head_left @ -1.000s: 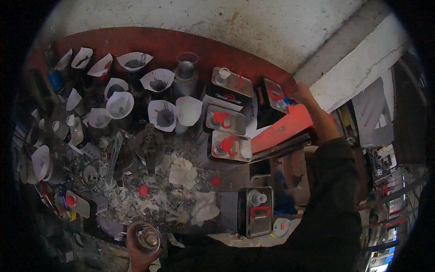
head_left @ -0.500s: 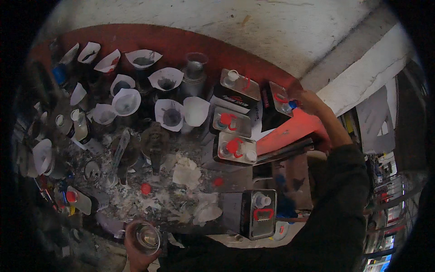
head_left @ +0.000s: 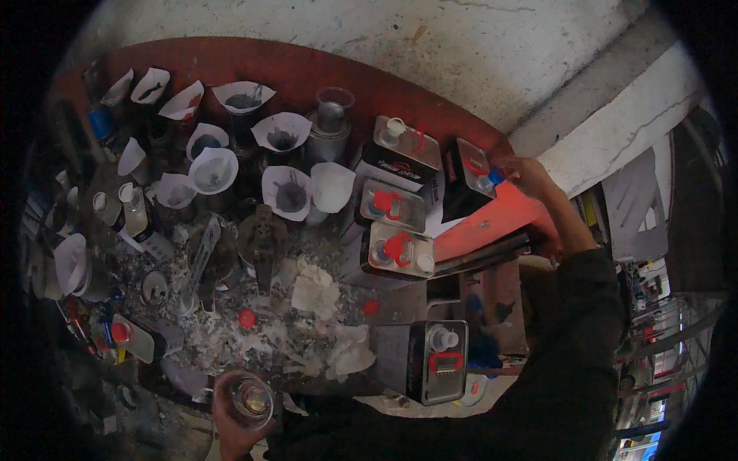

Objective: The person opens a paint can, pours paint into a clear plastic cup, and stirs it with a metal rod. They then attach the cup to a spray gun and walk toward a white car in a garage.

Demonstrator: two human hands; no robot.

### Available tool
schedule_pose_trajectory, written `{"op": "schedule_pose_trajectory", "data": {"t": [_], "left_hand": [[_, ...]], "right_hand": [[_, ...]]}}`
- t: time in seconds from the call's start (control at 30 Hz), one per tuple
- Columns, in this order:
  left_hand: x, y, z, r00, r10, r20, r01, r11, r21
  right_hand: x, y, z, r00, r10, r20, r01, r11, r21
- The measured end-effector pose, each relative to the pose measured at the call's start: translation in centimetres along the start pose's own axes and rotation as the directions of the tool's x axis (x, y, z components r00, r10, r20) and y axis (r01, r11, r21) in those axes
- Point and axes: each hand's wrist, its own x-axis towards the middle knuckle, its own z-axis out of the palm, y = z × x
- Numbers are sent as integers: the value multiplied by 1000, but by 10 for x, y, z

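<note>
left of the grey-capped metal can [head_left: 443, 367], the left hand [head_left: 226, 417] is wrapped round a clear cup [head_left: 252, 399]; beyond that can, the right hand [head_left: 532, 177] is at the blue cap [head_left: 496, 176] of a black metal can [head_left: 463, 180], its grip impossible to tell. a one-handed tug could topple the black can, a distracted wrist could tilt the cup, and the right sleeve [head_left: 570, 326] could knock the grey-capped can.
</note>
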Motion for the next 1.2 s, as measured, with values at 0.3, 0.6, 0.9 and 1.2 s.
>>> {"op": "schedule_pose_trajectory", "data": {"t": [0.3, 0.6, 0.9, 1.2], "left_hand": [[-11, 2, -9, 999, 33, -33, -27, 988, 155], [-28, 6, -35, 993, 62, 105, -71, 994, 78], [-49, -4, -101, 996, 57, 62, -60, 997, 49], [-13, -6, -207, 958, 236, 160, -285, 792, 540]], "right_hand": [[20, 4, 22, 655, 648, 387, -730, 676, 102], [84, -92, 8, 835, 530, 145, -502, 628, 595], [169, -455, -40, 987, -163, 8, 116, 733, 671], [282, -707, 20, 974, -199, 110, 113, 844, 524]]}}
